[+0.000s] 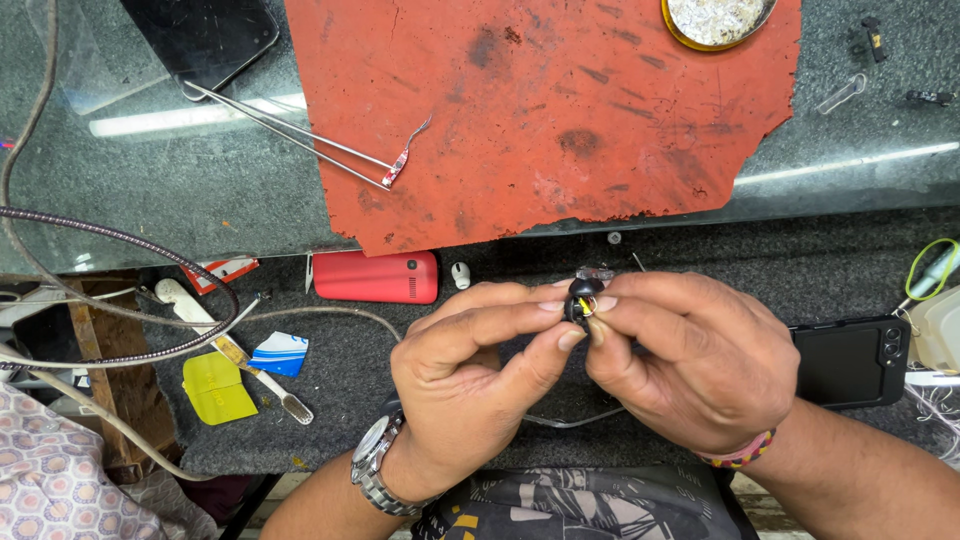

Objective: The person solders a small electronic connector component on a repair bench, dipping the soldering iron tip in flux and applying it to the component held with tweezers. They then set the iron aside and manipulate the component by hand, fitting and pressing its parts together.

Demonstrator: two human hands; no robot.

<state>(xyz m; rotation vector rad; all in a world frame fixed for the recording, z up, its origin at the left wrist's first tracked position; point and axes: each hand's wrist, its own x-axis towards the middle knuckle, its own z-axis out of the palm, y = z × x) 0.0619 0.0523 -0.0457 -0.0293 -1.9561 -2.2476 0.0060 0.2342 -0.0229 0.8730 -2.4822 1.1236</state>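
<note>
From the head camera, both hands meet just below the middle of the view, over a dark grey bench mat (pixel 420 380). The left hand (pixel 470 375), with a metal wristwatch (pixel 375 460) on its wrist, pinches a small black earbud (pixel 581 297) between thumb and forefinger. The right hand (pixel 695 360), wearing a pink braided wristband (pixel 740 457), grips the same earbud from the other side, its fingertips closed on it; a bit of yellow shows at the earbud between the fingers. A thin wire (pixel 570 418) runs beneath the hands.

Above the hands lies a red keypad phone (pixel 375 276), with a small white earbud tip (pixel 460 274) just beside it. Further up, a worn red-orange mat (pixel 560 110) covers the glass counter; long metal tweezers (pixel 290 132) rest with their tips on its left edge, and a round tin (pixel 716 20) sits at its top. A black phone (pixel 850 360) lies right of the right hand. At left sit a toothbrush (pixel 240 355) and a yellow plastic pick (pixel 215 387).
</note>
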